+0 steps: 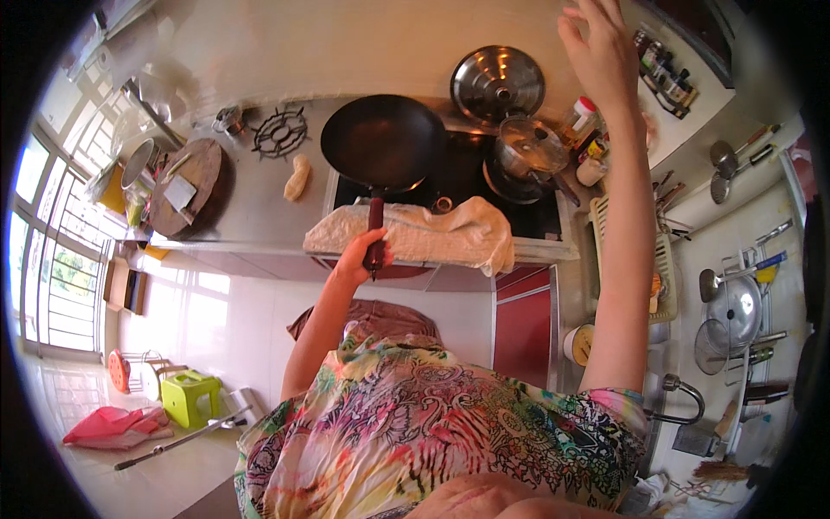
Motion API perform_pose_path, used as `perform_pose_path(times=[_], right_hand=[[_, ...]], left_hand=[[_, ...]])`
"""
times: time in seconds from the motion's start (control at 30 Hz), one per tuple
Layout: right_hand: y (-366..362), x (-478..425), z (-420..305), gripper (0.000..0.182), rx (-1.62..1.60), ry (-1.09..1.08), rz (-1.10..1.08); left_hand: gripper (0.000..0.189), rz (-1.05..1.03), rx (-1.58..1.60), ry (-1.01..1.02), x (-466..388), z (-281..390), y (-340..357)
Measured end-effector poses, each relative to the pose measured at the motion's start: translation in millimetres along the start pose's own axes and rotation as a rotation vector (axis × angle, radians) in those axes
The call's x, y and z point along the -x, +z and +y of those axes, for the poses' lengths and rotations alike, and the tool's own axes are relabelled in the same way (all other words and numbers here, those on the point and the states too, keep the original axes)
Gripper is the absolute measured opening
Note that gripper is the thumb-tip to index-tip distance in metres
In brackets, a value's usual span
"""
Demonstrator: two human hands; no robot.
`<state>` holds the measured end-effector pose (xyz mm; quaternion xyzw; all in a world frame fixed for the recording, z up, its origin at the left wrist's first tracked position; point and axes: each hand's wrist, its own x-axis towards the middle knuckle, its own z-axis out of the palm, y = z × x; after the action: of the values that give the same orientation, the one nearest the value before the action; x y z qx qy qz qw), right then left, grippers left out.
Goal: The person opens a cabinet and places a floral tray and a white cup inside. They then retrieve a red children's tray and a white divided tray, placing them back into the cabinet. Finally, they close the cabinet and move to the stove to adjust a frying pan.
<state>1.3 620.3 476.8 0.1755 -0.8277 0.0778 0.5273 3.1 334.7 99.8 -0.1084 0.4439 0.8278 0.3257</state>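
My left hand (364, 254) grips the dark red handle of a black wok (384, 143). The wok rests at the left of a black glass cooktop (459, 162), its inside dark with no food visible. Under the handle, a crumpled beige cloth (415, 230) drapes over the counter's front edge. High at the right, my right hand (600, 55) is raised with its fingers extended and apart. The top of the picture cuts off its fingertips, so what they may touch is hidden. Below that hand, a lidded pot (530, 152) sits on the cooktop's right side.
A metal lid (498, 84) leans against the wall behind the pot. Condiment bottles (587, 143) crowd the right corner, beside a dish rack (661, 285). Leftward are a gas burner grate (281, 132), a folded cloth (297, 178) and a round chopping board (209, 162) with a cleaver (179, 193).
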Motion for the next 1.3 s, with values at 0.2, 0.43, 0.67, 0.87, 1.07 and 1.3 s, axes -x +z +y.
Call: perform_pose_path(times=[0.2,0.43,0.67,0.87,1.07,1.3], right_hand=[[33,51,2,0.018,-0.105,0.065,-0.049],[27,31,15,0.019,0.099,0.079,0.031],[3,-19,5,0.016,0.151,0.205,-0.008],[10,-43,30,0.016,0.174,0.145,0.029],[11,-48,32,0.017,0.132,0.197,-0.019],[1,-34,12,0.022,0.087,0.138,0.095]], left_hand=[[0.018,-0.116,0.060,-0.116,-6,7,-15],[0.018,-0.091,0.099,-0.163,-20,-6,-17],[0.013,-0.120,0.074,-0.166,-16,-1,4],[0.014,-0.111,0.074,-0.171,-11,0,3],[0.015,-0.111,0.080,-0.148,-5,2,2],[0.013,-0.094,0.059,-0.133,-3,1,-4]])
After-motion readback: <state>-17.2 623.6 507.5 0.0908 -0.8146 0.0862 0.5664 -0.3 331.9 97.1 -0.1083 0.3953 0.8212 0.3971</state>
